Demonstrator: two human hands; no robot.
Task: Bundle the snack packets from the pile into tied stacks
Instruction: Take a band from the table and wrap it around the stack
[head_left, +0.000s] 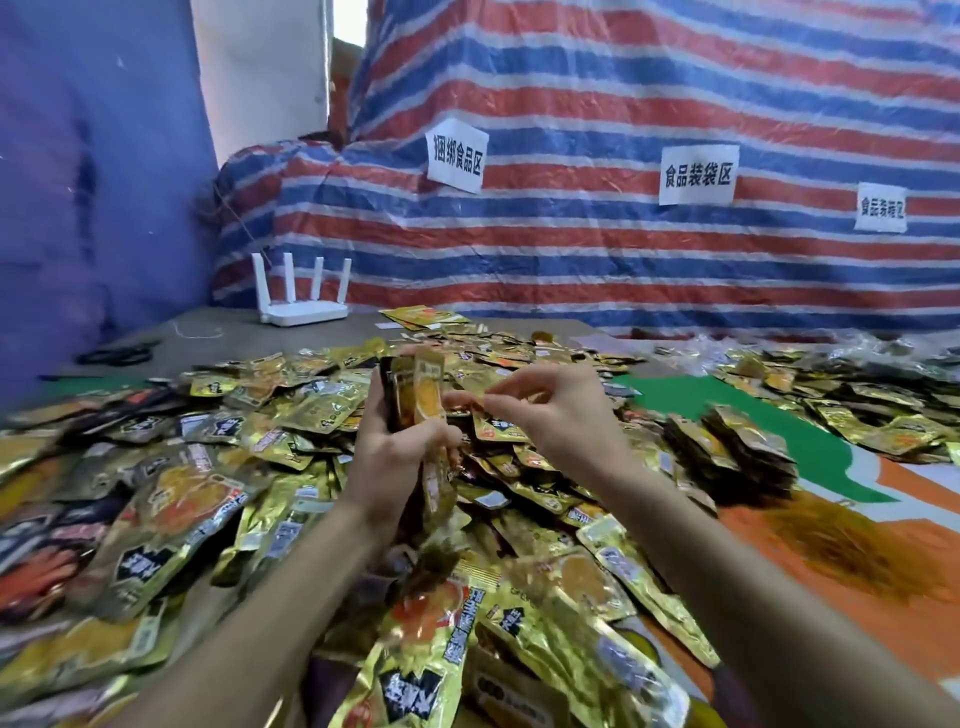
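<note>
A big pile of gold foil snack packets (218, 483) covers the table in front of me. My left hand (395, 441) grips a small upright stack of packets (413, 395) above the middle of the pile. My right hand (540, 410) is just to the right of the stack, with thumb and forefinger pinched together on something thin that I cannot make out; its other fingers are spread. Both forearms reach in from the bottom edge.
Tied stacks of packets (737, 447) lie on the green and orange mat (831, 519) to the right, next to loose yellow bands (852, 545). A white router (301, 306) and black scissors (117, 356) sit at the far left. A striped tarp (623, 104) with paper signs hangs behind.
</note>
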